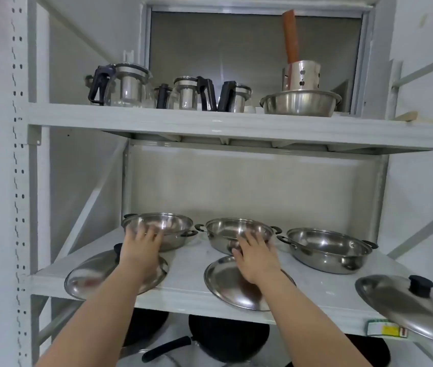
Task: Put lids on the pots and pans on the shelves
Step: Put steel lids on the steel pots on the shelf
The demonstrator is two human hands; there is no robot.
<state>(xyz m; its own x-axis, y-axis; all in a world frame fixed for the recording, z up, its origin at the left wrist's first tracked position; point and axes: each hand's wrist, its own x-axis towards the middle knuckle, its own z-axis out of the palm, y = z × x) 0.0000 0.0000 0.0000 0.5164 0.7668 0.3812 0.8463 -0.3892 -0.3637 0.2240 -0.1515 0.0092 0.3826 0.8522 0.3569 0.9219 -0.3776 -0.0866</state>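
Middle shelf [183, 263], left to right. Left lid [88, 276] lies flat at the front edge, shiny steel dome, dark knob peeking out beside the forearm. Left pot [167, 226] sits right behind it, open, two dark side handles. Left hand [141, 245] reaches over the lid, fingers spread, tips at the pot's front wall and rim; whether it presses the pot or just hovers cannot be told. It pinches nothing.

Middle lid [226, 284] lies flat at the front, knob hidden under the wrist. Middle pot [239, 231] stands directly behind it, open, shallow steel, loop handles both sides. Right hand [256, 256] is open, fingers splayed, over the lid's back edge with fingertips against the pot's near wall; no grasp.

Right pot [326, 252] is open, well apart from both hands. Right lid [406, 305] hangs over the front right corner of the shelf, tilted, black knob up.

Key relation: each lid lies in front of and below its pot, under the same-side forearm, so each hand likely has to draw back toward the person to reach a knob, then lift up and back. Right hand is the nearer one to the right pair.

None of the three pots is lidded. Dark pans [226, 337] on the shelf below, partly hidden.
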